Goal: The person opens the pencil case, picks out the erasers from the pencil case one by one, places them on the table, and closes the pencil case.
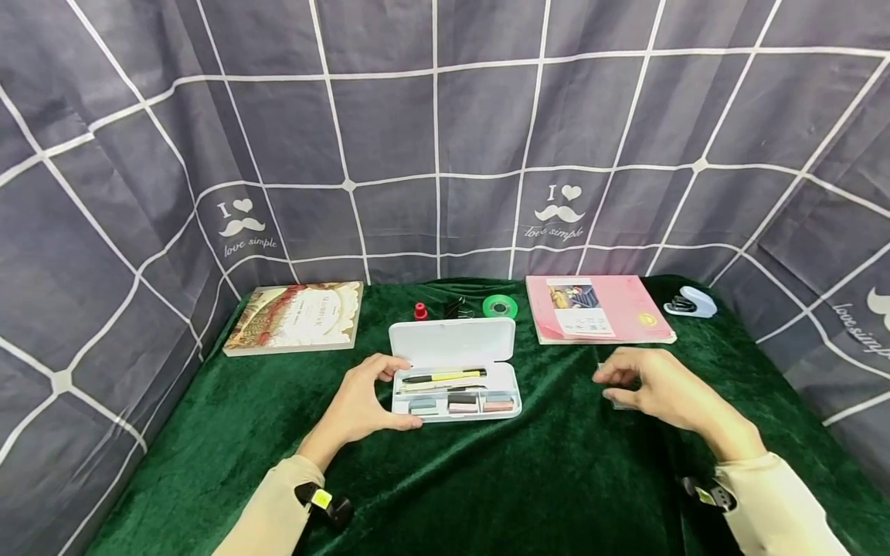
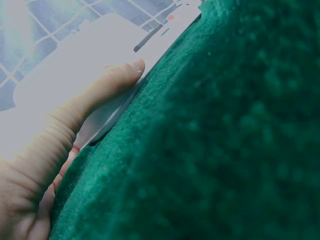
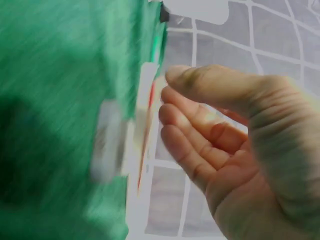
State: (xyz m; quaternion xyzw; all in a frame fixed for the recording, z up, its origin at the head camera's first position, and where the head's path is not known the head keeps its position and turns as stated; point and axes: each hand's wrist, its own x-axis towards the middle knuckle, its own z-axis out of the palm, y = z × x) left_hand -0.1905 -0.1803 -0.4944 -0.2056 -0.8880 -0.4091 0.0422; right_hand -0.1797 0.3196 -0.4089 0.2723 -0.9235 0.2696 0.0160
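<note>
An open white pencil case (image 1: 452, 371) lies on green cloth, its lid tipped back. My left hand (image 1: 365, 394) grips its left end, thumb at the front edge and fingers at the back. In the left wrist view, the thumb (image 2: 122, 80) lies along the case wall. Inside are a yellow-and-black pen (image 1: 445, 377), other slim writing tools, and small blocks (image 1: 462, 403) in the front compartments. My right hand (image 1: 643, 384) hovers, fingers loosely bent, beside a small translucent block (image 3: 105, 142) on the cloth; a gap shows between fingertips and block in the right wrist view.
Behind the case are a red-capped bottle (image 1: 420, 311), black clips (image 1: 457, 309) and a green tape roll (image 1: 500, 306). A patterned book (image 1: 299, 316) lies back left. Back right are a pink book (image 1: 626, 309) and a white-and-black stapler (image 1: 695, 302). A grey checked curtain (image 1: 389, 131) surrounds the back.
</note>
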